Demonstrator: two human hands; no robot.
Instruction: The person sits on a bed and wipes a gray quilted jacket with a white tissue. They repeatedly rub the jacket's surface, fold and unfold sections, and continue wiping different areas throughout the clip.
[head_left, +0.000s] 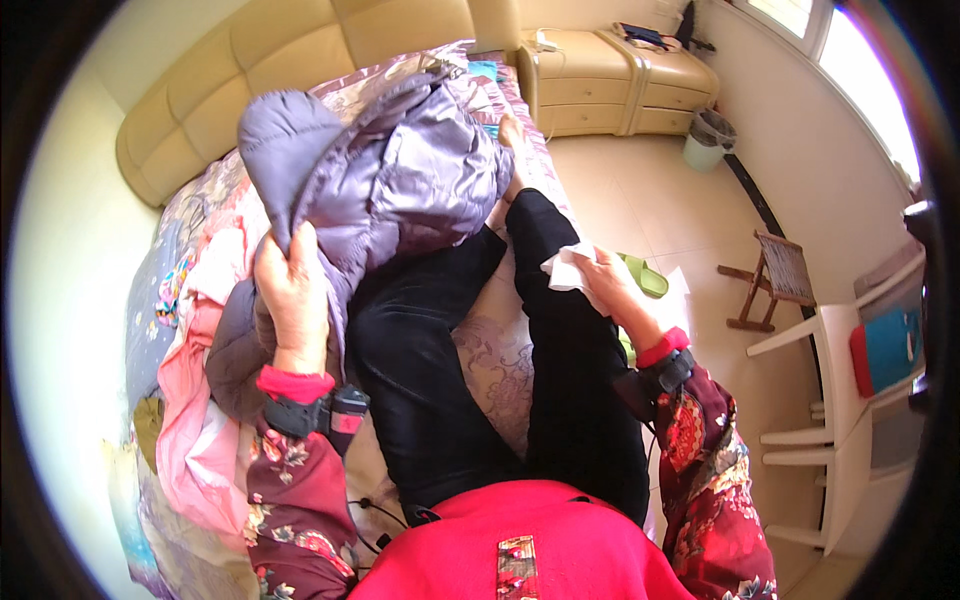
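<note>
1. By the wall, the pale bin (703,154) wears a bag liner (713,127) (contents too dim to tell)!
2. Left hand (293,300) closed, gripping the purple padded jacket (425,170), bunched across the bed (497,365).
3. Right hand (615,285), fingers nearly together, pinches a white tissue (567,270).

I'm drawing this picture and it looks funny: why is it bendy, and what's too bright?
Head view: the fisheye lens bends straight edges, like the dark baseboard, and the corners go black; same head view: the window glares white, and the purple coat has pale shiny patches.
</note>
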